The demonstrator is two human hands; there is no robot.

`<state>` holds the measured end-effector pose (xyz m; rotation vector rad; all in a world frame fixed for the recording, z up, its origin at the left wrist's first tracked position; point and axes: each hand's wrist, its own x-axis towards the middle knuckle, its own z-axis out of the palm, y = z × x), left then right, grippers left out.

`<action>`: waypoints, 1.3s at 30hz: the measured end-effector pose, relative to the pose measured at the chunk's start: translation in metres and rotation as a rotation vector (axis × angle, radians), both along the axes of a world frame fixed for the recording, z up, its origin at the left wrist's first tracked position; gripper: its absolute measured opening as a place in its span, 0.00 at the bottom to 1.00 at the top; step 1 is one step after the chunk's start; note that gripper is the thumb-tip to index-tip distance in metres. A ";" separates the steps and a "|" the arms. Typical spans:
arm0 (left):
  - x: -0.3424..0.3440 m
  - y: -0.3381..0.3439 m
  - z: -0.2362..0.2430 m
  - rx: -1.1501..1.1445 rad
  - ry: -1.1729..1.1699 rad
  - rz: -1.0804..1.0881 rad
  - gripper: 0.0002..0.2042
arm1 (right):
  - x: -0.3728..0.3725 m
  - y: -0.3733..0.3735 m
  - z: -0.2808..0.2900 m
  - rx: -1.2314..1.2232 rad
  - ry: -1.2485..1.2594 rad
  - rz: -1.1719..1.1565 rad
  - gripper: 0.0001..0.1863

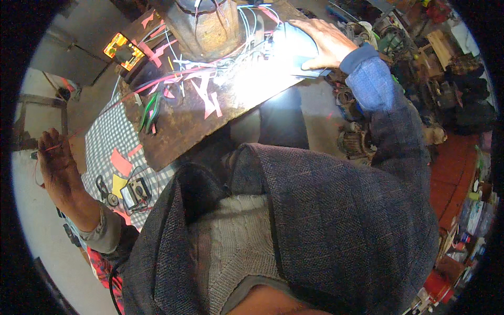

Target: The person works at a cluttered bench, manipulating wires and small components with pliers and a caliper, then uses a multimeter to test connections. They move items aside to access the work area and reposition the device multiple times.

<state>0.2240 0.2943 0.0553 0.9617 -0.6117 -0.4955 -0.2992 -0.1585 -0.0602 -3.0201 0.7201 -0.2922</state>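
My right hand (328,43) is closed over a glaring bluish-white box-shaped lamp (300,50) at the bench's right end, thumb on the near side. Glare hides much of the lamp's outline. Out at the far left, my left hand (60,170) is raised, palm showing, with a thin red wire (54,148) across its fingers. That wire seems gripped there, though the shadow makes the hold hard to see. On the wooden bench (176,134) stands a rusty cylindrical metal housing (207,34) with wires coming from it. Green-handled pliers (150,111) lie among pink scraps (206,100).
An orange-lit digital meter (124,51) rests at the bench's far left. A checked cloth (107,136) bears a small analog meter (135,194), pink paper (122,161) and a yellow paper (118,185). Old motor parts (354,142) crowd the floor at right.
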 end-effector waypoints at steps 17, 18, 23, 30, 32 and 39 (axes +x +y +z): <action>0.010 -0.027 -0.069 0.187 -0.065 0.080 0.19 | -0.002 0.078 -0.017 -0.102 -0.379 -0.254 0.31; 0.005 -0.031 -0.072 0.216 -0.086 0.044 0.19 | 0.002 0.079 -0.015 -0.057 -0.453 -0.266 0.30; -0.040 -0.045 -0.074 0.227 -0.028 -0.161 0.20 | 0.024 0.085 0.004 -0.047 -0.694 -0.243 0.26; -0.145 -0.086 -0.068 0.385 -0.099 -0.425 0.23 | 0.073 0.144 0.008 -0.020 -0.649 0.162 0.19; -0.175 -0.096 -0.071 0.404 -0.079 -0.506 0.20 | 0.089 0.176 0.008 -0.031 -0.608 0.193 0.16; -0.221 -0.136 -0.081 0.537 -0.152 -0.485 0.11 | 0.124 0.206 0.020 0.550 -0.801 0.192 0.13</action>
